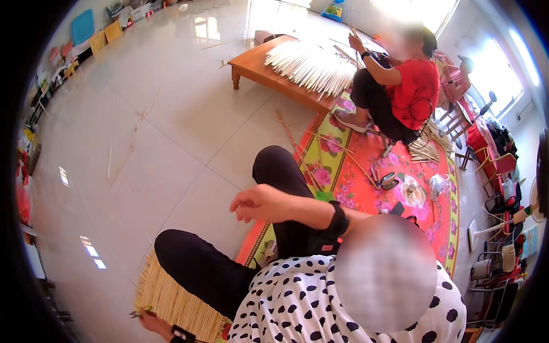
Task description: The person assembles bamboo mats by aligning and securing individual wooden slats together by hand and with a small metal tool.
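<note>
Over my bent right leg, my right hand (260,204) hangs in the air, fingers loosely curled and apart, with nothing visible in them. A black band (338,220) circles that arm. Low at the left, my left hand (155,323) is closed on a small tool with dark prongs (136,314) and a bit of green; its exact kind is too small to tell. That hand is at the edge of a mat of thin yellowish sticks (180,294), lying on the floor beside and partly behind my left leg. A dark band sits on the left wrist.
A low wooden table (286,80) ahead bears many pale sticks (311,63). Beside it a co-worker in a red top (416,91) sits holding thin sticks. A flowered red mat (372,166) carries loose sticks and an open case (390,182). Chairs (503,166) line the right.
</note>
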A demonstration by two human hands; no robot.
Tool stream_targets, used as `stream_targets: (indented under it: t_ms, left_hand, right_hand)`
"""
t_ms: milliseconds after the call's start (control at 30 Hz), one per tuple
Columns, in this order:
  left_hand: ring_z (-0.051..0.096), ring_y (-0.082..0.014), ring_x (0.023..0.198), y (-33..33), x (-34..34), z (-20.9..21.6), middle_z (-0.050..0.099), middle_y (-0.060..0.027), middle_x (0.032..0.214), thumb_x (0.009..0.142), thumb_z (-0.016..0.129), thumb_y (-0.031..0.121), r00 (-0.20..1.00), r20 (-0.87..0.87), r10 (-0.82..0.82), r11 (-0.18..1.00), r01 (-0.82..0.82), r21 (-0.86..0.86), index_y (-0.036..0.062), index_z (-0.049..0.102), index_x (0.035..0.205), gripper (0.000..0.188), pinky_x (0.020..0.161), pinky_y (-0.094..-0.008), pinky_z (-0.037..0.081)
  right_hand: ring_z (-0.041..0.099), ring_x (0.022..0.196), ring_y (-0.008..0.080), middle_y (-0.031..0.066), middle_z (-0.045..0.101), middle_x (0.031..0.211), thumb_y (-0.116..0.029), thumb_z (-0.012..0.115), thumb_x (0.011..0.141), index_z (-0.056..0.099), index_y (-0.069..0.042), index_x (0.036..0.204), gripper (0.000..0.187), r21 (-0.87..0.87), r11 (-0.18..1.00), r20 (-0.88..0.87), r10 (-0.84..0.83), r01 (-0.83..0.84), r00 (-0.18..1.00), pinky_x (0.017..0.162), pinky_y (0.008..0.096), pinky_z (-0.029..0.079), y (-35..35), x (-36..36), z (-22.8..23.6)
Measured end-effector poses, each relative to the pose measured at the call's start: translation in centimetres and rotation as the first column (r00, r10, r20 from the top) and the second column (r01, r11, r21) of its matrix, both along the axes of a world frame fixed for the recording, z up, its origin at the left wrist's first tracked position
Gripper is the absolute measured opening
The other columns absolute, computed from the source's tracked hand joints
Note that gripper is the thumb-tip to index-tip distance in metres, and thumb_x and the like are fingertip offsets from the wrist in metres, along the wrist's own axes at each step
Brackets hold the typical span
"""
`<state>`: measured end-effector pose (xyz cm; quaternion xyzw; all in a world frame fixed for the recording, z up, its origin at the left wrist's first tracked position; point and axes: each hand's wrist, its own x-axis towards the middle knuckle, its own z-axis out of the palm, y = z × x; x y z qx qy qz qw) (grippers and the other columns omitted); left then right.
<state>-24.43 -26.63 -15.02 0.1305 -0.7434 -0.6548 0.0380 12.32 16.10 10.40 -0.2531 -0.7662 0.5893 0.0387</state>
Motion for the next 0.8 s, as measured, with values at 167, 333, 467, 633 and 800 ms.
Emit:
stream_targets:
  t_ms: [167,333,467,633,800]
  left_hand:
    - [0.051,-0.0123,0.076,8.9,4.8,23.0,0.057,-0.0058,0.089,0.086,0.059,0.016,0.897,-0.385,-0.216,0.916,0.323,0.239,0.0006,0.054,0.095,0.019,0.069,-0.0232,0.04]
    - [0.05,-0.0171,0.088,18.0,13.9,28.1,0.054,-0.0083,0.092,0.08,0.065,0.014,0.509,-0.511,-0.693,0.609,0.792,-0.037,0.0031,0.053,0.091,0.019,0.078,-0.0302,0.041]
    - [0.048,-0.0214,0.091,24.6,19.8,27.9,0.051,-0.0079,0.091,0.073,0.074,0.017,0.278,-0.563,-0.779,0.349,0.937,-0.02,0.0056,0.051,0.085,0.028,0.081,-0.0334,0.039]
    - [0.048,-0.0185,0.095,28.9,23.8,28.3,0.053,-0.0095,0.098,0.074,0.074,0.017,0.255,-0.392,-0.884,0.263,0.964,0.037,0.0033,0.053,0.087,0.028,0.084,-0.0312,0.039]
    - [0.047,-0.0191,0.111,32.8,24.9,27.7,0.051,-0.0127,0.121,0.084,0.064,0.018,0.043,-0.245,-0.969,0.105,0.964,-0.245,-0.0013,0.052,0.111,0.035,0.09,-0.0314,0.038]
  right_hand:
    - [0.063,0.076,0.0184,0.0095,0.065,0.083,-0.011,0.053,0.084,0.057,0.0,0.105,0.024,0.064,0.986,-0.212,0.162,-0.152,0.964,0.069,0.0295,0.05,-2.3,-2.5,2.0]
    - [0.063,0.076,0.0241,0.0116,0.065,0.08,-0.013,0.061,0.08,0.054,-0.001,0.109,0.032,0.059,0.992,-0.47,0.124,-0.109,0.874,0.071,0.0336,0.05,-5.1,-3.3,2.9]
    - [0.063,0.072,0.024,0.0121,0.063,0.077,-0.013,0.066,0.079,0.056,0.0,0.105,0.03,0.051,0.998,-0.594,0.056,-0.032,0.802,0.067,0.0328,0.049,-5.1,-2.0,2.3]
    - [0.062,0.062,0.0222,0.0115,0.063,0.069,-0.011,0.063,0.082,0.058,0.002,0.092,0.016,-0.068,0.997,-0.508,-0.012,-0.026,0.861,0.057,0.0303,0.047,-2.5,1.9,2.3]
    - [0.064,0.061,0.0184,0.0127,0.063,0.068,-0.01,0.06,0.083,0.057,0.002,0.083,0.013,-0.07,0.988,-0.592,-0.151,0.136,0.791,0.058,0.0286,0.049,0.1,4.7,-1.1]
